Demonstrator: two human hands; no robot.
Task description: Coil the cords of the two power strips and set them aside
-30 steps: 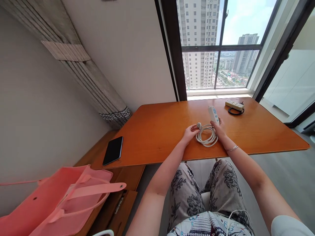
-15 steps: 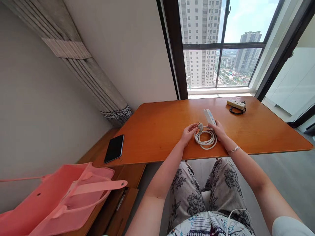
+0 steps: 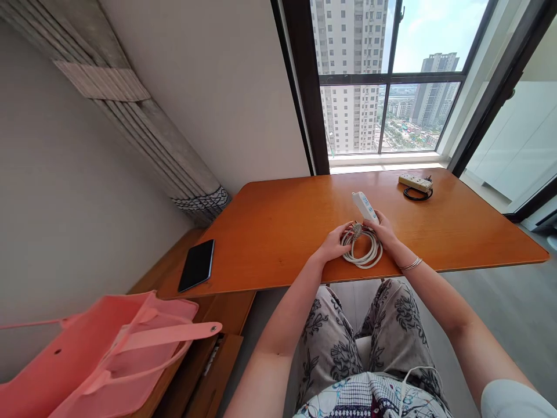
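A white power strip (image 3: 364, 206) lies slantwise near the middle of the table's front part. Its white cord (image 3: 371, 259) is looped into a coil at the near end, close to the table edge. My left hand (image 3: 336, 242) is closed round the left side of the coil, with the fingers partly hidden by the loops. The plug (image 3: 357, 229) sits on top of the coil beside those fingertips. My right hand (image 3: 384, 231) grips the near end of the power strip, where it meets the coil.
On the orange-brown wooden table (image 3: 278, 232), a cream power strip (image 3: 415, 183) with a black cord (image 3: 416, 195) lies at the back right. A black tablet (image 3: 196, 265) rests at the left end. An open pink bag (image 3: 130, 342) stands at lower left.
My left hand has gone from the plug to a grip round the left side of the coil. The power strip's far end has shifted slightly left. The right hand keeps its hold.
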